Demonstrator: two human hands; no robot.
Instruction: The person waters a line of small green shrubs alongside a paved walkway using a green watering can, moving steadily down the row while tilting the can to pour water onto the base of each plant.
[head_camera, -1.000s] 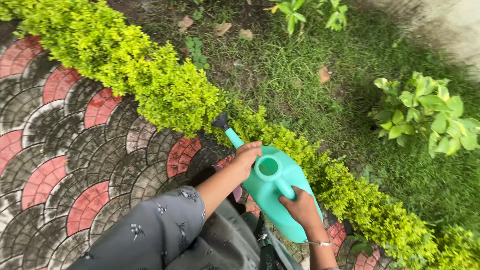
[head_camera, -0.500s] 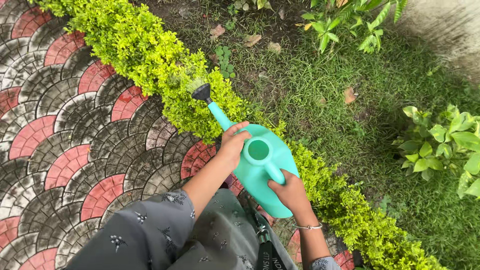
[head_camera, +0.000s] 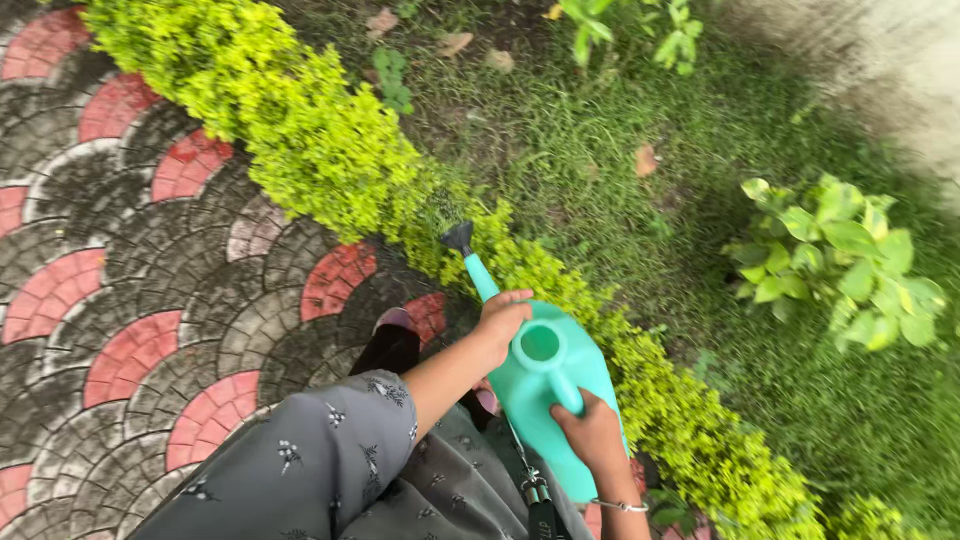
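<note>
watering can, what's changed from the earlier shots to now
The watering can swung its black rose along the low yellow-green hedge, out to the left half a second ago and now back right, spraying throughout. Unchanged: the right hand stays on the handle, and the left hand steadies the can near the spout base.
</note>
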